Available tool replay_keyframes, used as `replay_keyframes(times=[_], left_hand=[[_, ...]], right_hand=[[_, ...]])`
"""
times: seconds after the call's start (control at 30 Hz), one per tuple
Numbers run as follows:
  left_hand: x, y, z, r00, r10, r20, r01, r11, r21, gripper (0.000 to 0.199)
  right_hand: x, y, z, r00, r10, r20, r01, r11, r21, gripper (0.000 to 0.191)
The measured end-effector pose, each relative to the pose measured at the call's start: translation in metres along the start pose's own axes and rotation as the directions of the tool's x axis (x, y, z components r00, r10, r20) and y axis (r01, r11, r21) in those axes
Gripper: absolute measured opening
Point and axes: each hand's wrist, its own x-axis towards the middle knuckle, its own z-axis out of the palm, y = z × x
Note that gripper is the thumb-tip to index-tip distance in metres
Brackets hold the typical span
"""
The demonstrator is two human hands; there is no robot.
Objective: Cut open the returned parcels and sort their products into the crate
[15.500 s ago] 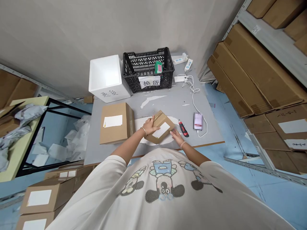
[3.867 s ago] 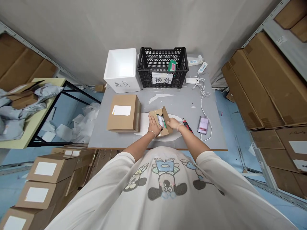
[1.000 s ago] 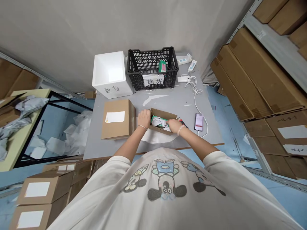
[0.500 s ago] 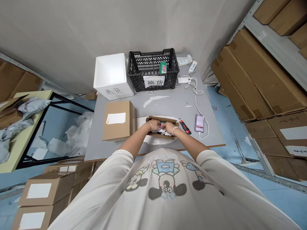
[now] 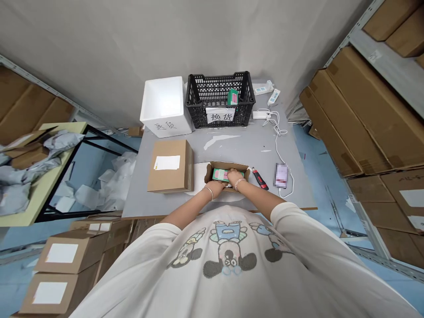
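A green-and-pink carton (image 5: 220, 175) sits in the plain brown cardboard box (image 5: 227, 165) on the grey table (image 5: 232, 148). At the far edge, a black lattice crate (image 5: 198, 95) stands beside a white foam box (image 5: 164, 99); right, a red-and-black utility knife (image 5: 260, 179) (the white T-shirt (image 5: 228, 251) nearest has a grey-and-blue cartoon print).

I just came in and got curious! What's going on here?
A person is working at a grey table with bare hands. Their right hand rests on a green and pink packet lying in an open cardboard box, and their left hand is at the box's near edge. A red and black utility knife lies to one side, and a closed cardboard box sits on the other.
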Motion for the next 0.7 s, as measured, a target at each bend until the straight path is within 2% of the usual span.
replay_keyframes(times=[0.1, 0.2, 0.37, 0.53, 0.7], left_hand=[[0.001, 0.005, -0.004, 0.999, -0.029, 0.015, 0.029, 1.000, 0.004, 0.054], [0.002, 0.007, -0.008, 0.998, -0.054, 0.041, 0.054, 0.999, -0.005, 0.051], [0.000, 0.011, -0.006, 0.994, -0.101, 0.039, 0.101, 0.995, -0.017, 0.047], [0.002, 0.013, -0.001, 0.995, -0.093, 0.033, 0.093, 0.996, -0.007, 0.046], [0.007, 0.012, -0.001, 0.994, -0.109, 0.033, 0.108, 0.994, 0.012, 0.045]], right_hand=[[0.006, -0.001, 0.006, 1.000, -0.005, -0.015, 0.003, 0.993, -0.116, 0.048], [0.010, -0.003, 0.011, 1.000, 0.006, -0.015, -0.009, 0.979, -0.204, 0.043], [0.007, -0.003, 0.011, 0.999, 0.028, -0.025, -0.033, 0.976, -0.216, 0.040], [-0.005, 0.004, -0.002, 0.995, -0.096, -0.040, 0.084, 0.968, -0.238, 0.046], [-0.022, 0.007, -0.029, 0.969, -0.213, -0.123, 0.176, 0.950, -0.259, 0.063]])
